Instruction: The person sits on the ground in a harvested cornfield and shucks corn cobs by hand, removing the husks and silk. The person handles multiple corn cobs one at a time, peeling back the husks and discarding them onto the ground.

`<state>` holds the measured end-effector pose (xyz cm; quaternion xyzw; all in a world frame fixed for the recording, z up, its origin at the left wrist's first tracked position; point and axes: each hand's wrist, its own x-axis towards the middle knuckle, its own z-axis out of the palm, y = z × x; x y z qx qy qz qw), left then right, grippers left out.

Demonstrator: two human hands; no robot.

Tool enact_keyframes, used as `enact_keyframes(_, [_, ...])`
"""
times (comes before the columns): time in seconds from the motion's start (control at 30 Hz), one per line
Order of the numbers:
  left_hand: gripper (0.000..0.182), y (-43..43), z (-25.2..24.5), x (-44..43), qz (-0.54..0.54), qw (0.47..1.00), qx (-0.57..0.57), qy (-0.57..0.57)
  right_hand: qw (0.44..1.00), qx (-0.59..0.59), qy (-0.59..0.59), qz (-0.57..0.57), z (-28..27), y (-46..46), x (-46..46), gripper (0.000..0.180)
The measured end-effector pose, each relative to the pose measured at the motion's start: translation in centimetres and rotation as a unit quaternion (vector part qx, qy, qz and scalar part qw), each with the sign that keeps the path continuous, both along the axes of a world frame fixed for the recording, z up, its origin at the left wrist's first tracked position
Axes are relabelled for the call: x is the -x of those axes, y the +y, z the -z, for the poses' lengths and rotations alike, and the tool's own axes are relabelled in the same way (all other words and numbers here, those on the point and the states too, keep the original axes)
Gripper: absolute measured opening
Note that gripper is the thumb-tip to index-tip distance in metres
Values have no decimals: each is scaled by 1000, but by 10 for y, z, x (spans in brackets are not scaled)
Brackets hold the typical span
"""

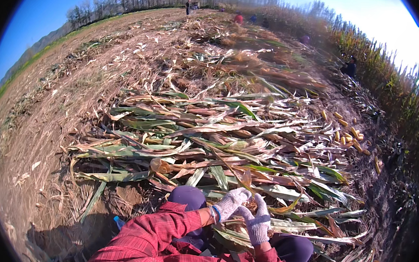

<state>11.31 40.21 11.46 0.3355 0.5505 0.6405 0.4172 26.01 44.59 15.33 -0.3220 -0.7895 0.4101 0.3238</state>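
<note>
My left hand (230, 203), in a pale knit work glove, is closed at the upper end of a corn ear's husk (251, 205) between my knees. Close beside it, my right hand (257, 221), gloved alike, touches the same husk, its thumb and fingers bent around it. Brown silk or dry husk shows between the two hands; the ear itself is mostly hidden. Under and around them lie cut corn stalks (209, 131) with green and dry leaves, heaped crosswise in front of me.
Husked yellow corn ears (356, 144) lie on the ground at the right. Standing corn (401, 87) lines the right side. A person (349, 67) is by it, another person (188, 6) stands far off. A blue-capped bottle (119, 223) lies by my left side.
</note>
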Motion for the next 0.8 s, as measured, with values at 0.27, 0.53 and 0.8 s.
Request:
enact_keyframes(0.27, [8,5,16,2,-7,1000,-20,-15,989,92,110,44,25,5,12,61])
enact_keyframes(0.53, [11,6,2,-2,-31,998,-26,-54,973,167,145,70,30,11,19,38])
enact_keyframes(0.8, [11,-1,-20,-8,-19,990,36,-135,981,99,152,72,40,14,17,47])
